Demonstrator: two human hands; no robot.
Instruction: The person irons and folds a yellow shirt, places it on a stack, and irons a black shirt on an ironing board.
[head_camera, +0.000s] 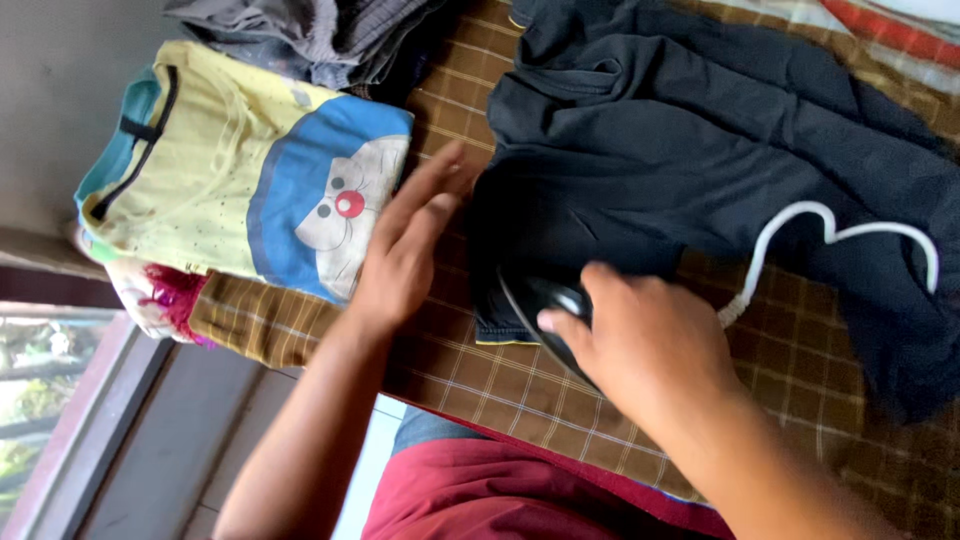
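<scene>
I note my right hand (640, 340) clenched around the black iron (545, 305) at centre frame, pressing the dark garment (700, 150); my left hand (405, 245) lies open and flat, holding nothing, pinning its hem taut

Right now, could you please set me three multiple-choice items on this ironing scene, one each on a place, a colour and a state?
1. Where does the folded yellow T-shirt lie?
A. Beside the left hand, at the cloth's edge
B. Under the iron
C. On the floor

2. What colour is the iron's cord?
A. Red
B. White
C. Black

3. What is the right hand doing?
A. Lying open and flat
B. Pinching the cord
C. Closed in a grip on the black iron

Answers:
1 A: the shirt sits folded by the left hand's fingers on the brown checked cloth.
2 B: a white cord loops over the dark navy garment.
3 C: its fingers wrap the iron's handle, while the left hand lies flat and empty.
</scene>
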